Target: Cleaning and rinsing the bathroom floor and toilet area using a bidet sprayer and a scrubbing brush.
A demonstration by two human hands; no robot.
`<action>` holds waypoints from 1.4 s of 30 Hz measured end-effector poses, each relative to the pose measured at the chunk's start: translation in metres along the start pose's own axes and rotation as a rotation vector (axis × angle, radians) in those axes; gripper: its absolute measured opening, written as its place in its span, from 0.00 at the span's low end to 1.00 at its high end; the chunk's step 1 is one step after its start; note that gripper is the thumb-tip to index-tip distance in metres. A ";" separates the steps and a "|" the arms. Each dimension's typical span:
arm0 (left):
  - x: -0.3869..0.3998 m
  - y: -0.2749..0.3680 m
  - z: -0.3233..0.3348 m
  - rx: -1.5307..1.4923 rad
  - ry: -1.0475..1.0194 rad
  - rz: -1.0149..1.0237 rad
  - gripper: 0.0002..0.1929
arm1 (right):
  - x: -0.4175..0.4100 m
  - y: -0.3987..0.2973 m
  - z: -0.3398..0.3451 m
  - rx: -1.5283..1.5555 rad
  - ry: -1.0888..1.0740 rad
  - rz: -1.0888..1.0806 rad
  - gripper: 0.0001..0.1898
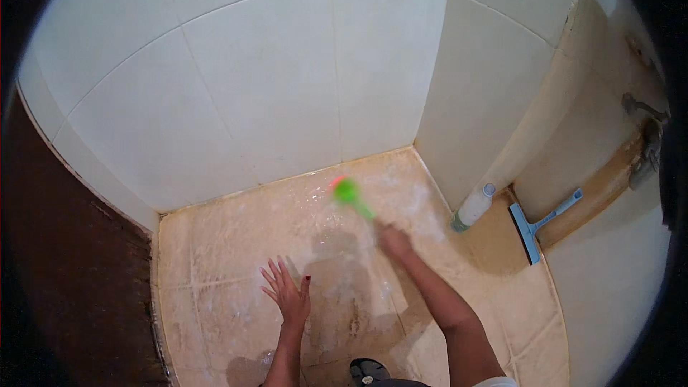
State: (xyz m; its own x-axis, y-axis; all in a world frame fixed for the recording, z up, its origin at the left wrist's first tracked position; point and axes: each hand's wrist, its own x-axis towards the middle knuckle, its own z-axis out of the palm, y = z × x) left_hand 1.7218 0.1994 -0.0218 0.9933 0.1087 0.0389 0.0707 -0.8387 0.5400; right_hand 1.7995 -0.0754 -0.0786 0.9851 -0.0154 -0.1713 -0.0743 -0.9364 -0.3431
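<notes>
My right hand (395,242) is closed around the handle of a green round-headed scrubbing brush (346,192). Motion blurs the brush, and orange-red, apparently its bristles, shows at the head's far left side. It is over the wet beige tiled floor (226,247) close to the back wall; whether it touches the floor I cannot tell. Lower and to the left, my left hand (291,298) hovers with its fingers spread and nothing in it. Water and whitish foam glisten on the tiles around the brush.
A clear plastic bottle (473,209) stands by the right wall's corner. Beyond it a light-blue squeegee (531,228) leans against the wall. A tap (642,106) juts from the far right. The dark brown door (80,258) borders the left. A black sandal (368,371) shows below.
</notes>
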 end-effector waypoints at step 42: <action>-0.010 0.004 0.020 -0.004 -0.160 0.066 0.39 | -0.101 0.069 -0.007 0.011 0.243 0.350 0.20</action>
State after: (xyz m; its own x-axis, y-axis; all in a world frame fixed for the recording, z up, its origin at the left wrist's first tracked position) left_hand 1.7143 0.1843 -0.0366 0.9977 -0.0330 -0.0597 0.0048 -0.8392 0.5439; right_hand 1.6957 -0.1406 -0.0787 0.9081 -0.4149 -0.0570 -0.4109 -0.8563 -0.3129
